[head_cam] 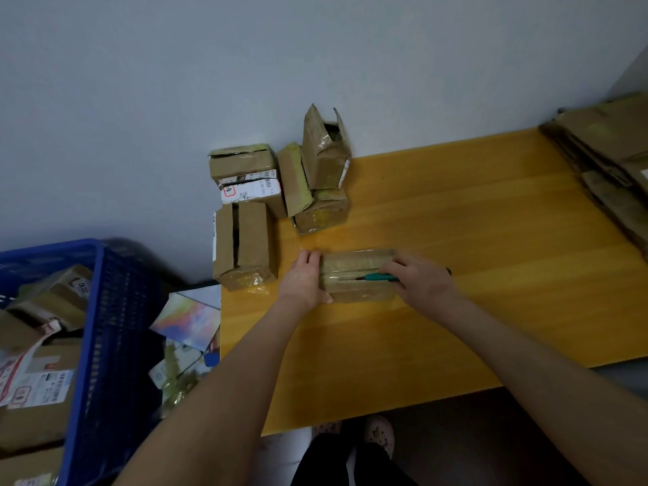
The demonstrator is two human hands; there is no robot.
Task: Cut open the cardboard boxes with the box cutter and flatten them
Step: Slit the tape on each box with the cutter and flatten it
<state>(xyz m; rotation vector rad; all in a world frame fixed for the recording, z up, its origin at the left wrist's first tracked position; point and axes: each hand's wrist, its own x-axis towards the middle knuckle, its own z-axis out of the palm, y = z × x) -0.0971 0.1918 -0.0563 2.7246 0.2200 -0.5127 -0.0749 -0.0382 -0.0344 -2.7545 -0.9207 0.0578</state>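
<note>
Table [473, 240]: yellow wood-grain top, smooth, set against a grey wall.

Blue plastic crate [115, 310], left of the table: mesh-pattern wall, cut off by the left and bottom edges. It holds brown cardboard parcels [38, 398] with white printed labels; the count is unclear.

Stack of flattened cardboard [603, 159] on the table's far right corner: layered brown sheets, partly out of frame.

Cluster of boxes [266, 191] on the table's far left corner: brown card wrapped in glossy clear tape. The tall box [326, 152] stands upright with its top flaps open and a dark interior, contents not visible. The box nearest the edge [243, 243] has its top seam parted.

Small box [354, 289], flat and oblong, lies on the table between both hands, near the cluster.

Left hand [305, 278]: fingers straight, laid against the box's left end, thumb at its front corner.

Right hand [420, 280]: fingers curled around the box cutter [380, 277], which has a green handle. Its thin blade lies along the taped top seam; depth of cut cannot be told.
</note>
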